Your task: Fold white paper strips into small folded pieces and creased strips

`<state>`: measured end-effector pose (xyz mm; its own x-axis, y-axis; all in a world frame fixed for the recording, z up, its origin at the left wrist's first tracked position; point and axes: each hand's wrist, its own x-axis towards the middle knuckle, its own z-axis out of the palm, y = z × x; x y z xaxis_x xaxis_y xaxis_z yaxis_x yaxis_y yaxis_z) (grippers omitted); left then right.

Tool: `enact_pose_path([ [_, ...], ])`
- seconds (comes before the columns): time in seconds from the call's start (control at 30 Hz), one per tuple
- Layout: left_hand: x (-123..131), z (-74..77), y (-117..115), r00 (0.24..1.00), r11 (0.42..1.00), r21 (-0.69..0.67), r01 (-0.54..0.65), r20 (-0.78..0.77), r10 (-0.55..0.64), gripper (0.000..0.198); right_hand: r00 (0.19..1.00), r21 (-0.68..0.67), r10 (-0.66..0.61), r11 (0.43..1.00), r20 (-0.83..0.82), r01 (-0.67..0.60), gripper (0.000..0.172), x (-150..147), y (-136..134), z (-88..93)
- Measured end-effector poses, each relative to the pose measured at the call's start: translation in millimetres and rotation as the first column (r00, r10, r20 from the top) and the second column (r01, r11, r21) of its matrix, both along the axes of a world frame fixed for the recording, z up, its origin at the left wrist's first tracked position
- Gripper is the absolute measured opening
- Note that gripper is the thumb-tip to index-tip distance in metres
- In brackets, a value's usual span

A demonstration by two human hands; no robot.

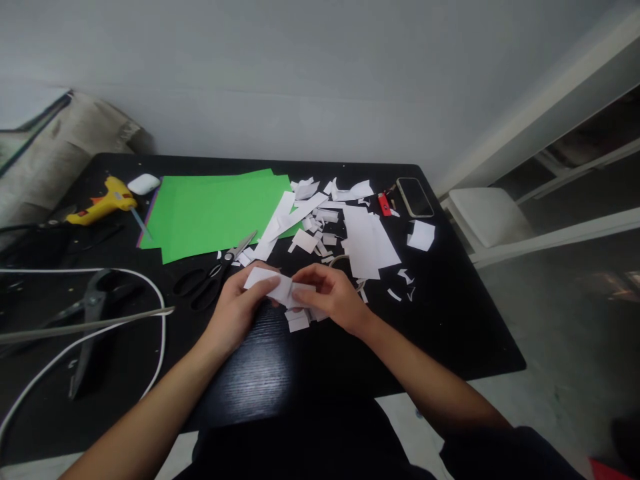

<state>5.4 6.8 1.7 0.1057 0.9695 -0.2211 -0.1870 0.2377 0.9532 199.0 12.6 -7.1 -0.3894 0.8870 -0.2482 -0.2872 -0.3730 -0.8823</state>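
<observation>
Both hands meet over the near middle of the black table (450, 320) and grip a small piece of white paper (273, 285) between them. The left hand (237, 310) pinches its left end, thumb on top and fingers curled beneath. The right hand (333, 297) pinches the right end with bent fingertips. It is hard to tell whether the piece is one folded strip or two overlapping ones. The paper is held just above the table, with a few white offcuts (299, 322) lying directly under it. Just beyond the left hand lie black-handled scissors (215, 273), their blades pointing toward a stack of green paper sheets (215, 207). A litter of white paper scraps (320, 227) spreads from the green sheets to a larger white sheet (367, 243) beyond the right hand. Farther back lies a phone (415, 197), with a small red object (384, 204) just beside it. At the far left sit a yellow glue gun (103, 203) and a white earbud case (143, 183). Nearer on that side are dark pliers (90, 313) and a looping white cable (150, 293).
</observation>
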Motion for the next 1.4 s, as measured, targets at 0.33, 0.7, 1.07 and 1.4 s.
enact_pose_path([
  [0.33,-4,8.6,-11,0.971,0.955,0.254,0.150,-0.219,-0.095,0.017,0.975,0.049,0.206,0.976,0.077,-0.210,0.044,5,-1,4.2],
  [0.7,-4,20.8,-12,0.707,0.672,0.230,0.704,-0.318,-0.632,0.007,0.656,0.039,0.745,0.656,0.122,-0.753,0.034,19,2,11.5],
  [1.07,0,1.8,2,0.997,0.999,-0.036,0.035,0.065,-0.033,0.022,0.971,-0.062,0.231,0.972,0.054,-0.228,0.027,15,6,12.5],
  [1.4,2,4.5,6,0.991,0.996,-0.049,-0.069,0.110,0.074,0.026,0.996,0.014,-0.076,0.997,0.046,0.076,0.030,12,10,8.6],
])
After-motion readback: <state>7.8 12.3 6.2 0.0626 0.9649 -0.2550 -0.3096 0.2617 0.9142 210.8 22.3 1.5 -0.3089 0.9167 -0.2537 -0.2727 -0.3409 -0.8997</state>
